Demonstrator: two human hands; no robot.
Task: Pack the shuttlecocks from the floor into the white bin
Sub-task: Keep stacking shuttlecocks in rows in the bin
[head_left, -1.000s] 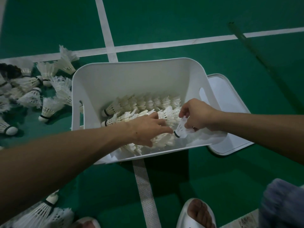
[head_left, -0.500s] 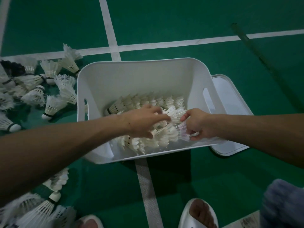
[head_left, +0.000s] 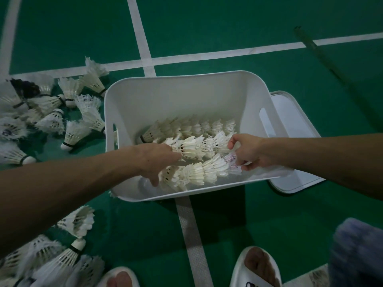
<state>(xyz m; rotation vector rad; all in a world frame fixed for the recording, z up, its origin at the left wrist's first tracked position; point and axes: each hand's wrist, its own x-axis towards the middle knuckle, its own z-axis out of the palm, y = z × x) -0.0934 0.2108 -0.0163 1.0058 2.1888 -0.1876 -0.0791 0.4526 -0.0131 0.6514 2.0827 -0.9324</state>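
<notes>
Left of the white rectangular plastic bin [head_left: 182, 92], loose white feathered shuttlecocks [head_left: 51, 121] lay scattered on the green court floor [head_left: 207, 27], within easy reach and not yet packed. The left hand [head_left: 157, 160] reached over the bin's left wall. Its fingers were curled about the cork end of the middle row [head_left: 199, 146] of nested shuttlecocks, apparently bracing it so the stack would not slide. Three such rows lay lengthwise inside the bin, each cone slotted into the next, likely to save room and spare the feathers. At the bin's right end the right hand [head_left: 246, 152] pinched a pale net-skirted shuttlecock [head_left: 233, 162] against the tail of the front row [head_left: 194, 172], seemingly to seat it there. Just right of the bin lay a flat white plastic lid [head_left: 290, 112], presumably set aside for filling.
</notes>
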